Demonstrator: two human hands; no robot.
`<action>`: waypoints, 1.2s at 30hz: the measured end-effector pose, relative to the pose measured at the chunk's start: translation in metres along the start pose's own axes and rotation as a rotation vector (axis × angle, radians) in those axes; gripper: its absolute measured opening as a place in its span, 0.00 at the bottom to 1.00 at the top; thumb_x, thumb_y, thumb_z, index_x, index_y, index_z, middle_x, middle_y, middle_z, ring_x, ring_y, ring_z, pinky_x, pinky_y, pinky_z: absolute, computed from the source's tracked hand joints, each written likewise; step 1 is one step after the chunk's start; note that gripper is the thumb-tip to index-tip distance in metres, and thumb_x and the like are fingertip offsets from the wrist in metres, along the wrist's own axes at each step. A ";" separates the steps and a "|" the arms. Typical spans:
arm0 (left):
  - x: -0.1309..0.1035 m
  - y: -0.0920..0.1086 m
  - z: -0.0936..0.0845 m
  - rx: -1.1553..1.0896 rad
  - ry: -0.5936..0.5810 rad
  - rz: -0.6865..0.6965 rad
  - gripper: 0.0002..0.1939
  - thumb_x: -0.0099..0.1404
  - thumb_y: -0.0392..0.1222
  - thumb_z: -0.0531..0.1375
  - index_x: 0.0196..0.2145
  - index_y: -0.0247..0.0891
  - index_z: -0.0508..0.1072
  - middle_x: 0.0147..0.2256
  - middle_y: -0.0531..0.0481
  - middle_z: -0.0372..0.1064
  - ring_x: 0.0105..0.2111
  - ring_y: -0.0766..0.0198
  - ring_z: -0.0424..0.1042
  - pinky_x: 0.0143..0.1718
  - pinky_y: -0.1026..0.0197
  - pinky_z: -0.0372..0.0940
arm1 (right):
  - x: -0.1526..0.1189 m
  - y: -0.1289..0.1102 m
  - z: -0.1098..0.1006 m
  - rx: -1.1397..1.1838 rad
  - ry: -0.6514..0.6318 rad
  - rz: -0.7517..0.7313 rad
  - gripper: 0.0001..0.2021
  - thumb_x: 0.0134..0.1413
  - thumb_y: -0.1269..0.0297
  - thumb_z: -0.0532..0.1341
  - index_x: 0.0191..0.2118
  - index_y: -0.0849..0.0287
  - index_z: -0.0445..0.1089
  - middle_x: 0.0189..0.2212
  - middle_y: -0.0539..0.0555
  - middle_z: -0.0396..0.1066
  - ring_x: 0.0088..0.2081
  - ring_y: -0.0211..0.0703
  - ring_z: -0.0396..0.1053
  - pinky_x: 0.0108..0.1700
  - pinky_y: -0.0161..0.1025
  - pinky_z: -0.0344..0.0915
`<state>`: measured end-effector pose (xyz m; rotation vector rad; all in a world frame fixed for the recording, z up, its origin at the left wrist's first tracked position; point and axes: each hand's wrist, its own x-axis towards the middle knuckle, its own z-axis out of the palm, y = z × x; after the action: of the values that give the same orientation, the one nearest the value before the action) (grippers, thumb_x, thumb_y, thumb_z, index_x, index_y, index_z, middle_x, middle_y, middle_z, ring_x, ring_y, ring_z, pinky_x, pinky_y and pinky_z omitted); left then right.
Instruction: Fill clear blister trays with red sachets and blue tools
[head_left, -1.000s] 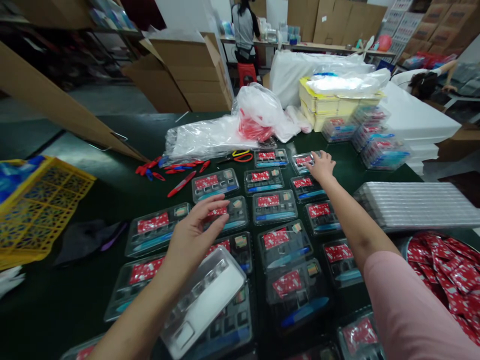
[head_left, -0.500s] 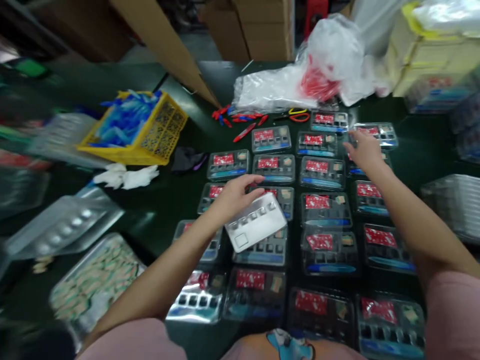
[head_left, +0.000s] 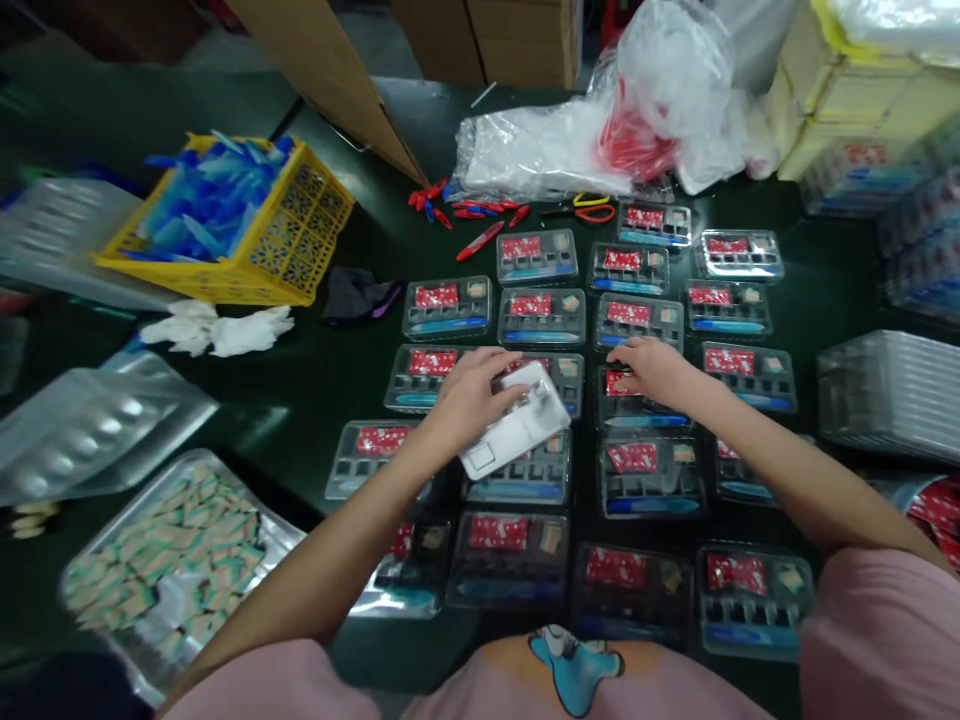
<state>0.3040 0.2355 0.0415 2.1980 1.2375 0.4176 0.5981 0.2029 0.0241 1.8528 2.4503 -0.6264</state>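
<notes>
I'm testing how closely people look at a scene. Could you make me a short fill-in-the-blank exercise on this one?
1. A pale tray is held in the person's ____ hand.
2. The other hand is over a filled tray whose packet is ____.
3. The basket is full of ____ pieces.
4. The scissors have one reddish loop and one ____ loop.

Missing words: left; red; blue; yellow.

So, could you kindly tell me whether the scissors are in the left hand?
No, the left hand holds a white plastic tray, while the scissors lie on the table farther back.
</notes>
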 end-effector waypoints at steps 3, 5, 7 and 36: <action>0.000 0.022 0.005 -0.088 0.113 0.075 0.18 0.63 0.47 0.61 0.50 0.41 0.76 0.53 0.43 0.69 0.54 0.52 0.66 0.58 0.50 0.58 | -0.006 0.009 -0.001 0.138 -0.008 0.022 0.10 0.58 0.69 0.62 0.46 0.58 0.74 0.38 0.56 0.74 0.38 0.46 0.72 0.44 0.42 0.67; 0.002 0.038 0.007 -0.155 0.120 0.116 0.16 0.64 0.45 0.60 0.49 0.41 0.76 0.51 0.44 0.70 0.53 0.53 0.68 0.57 0.51 0.59 | -0.011 0.016 -0.004 0.179 0.013 -0.006 0.10 0.59 0.69 0.61 0.46 0.59 0.74 0.38 0.56 0.73 0.39 0.45 0.72 0.45 0.41 0.66; 0.006 0.050 0.010 -0.208 0.095 0.134 0.15 0.64 0.44 0.60 0.47 0.41 0.76 0.49 0.44 0.72 0.51 0.54 0.69 0.55 0.52 0.61 | -0.018 0.024 -0.008 0.175 0.001 -0.035 0.12 0.57 0.69 0.62 0.47 0.58 0.74 0.40 0.56 0.72 0.40 0.45 0.71 0.46 0.41 0.66; 0.029 0.100 0.059 -1.203 -0.219 -0.377 0.38 0.56 0.50 0.69 0.60 0.39 0.62 0.48 0.41 0.74 0.42 0.60 0.75 0.45 0.57 0.67 | -0.067 0.035 -0.030 0.977 0.026 -0.041 0.11 0.55 0.62 0.63 0.43 0.57 0.66 0.28 0.47 0.73 0.28 0.36 0.68 0.32 0.34 0.63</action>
<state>0.4175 0.2007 0.0573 0.9402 0.8669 0.5444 0.6579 0.1583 0.0570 1.9857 2.3663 -2.0845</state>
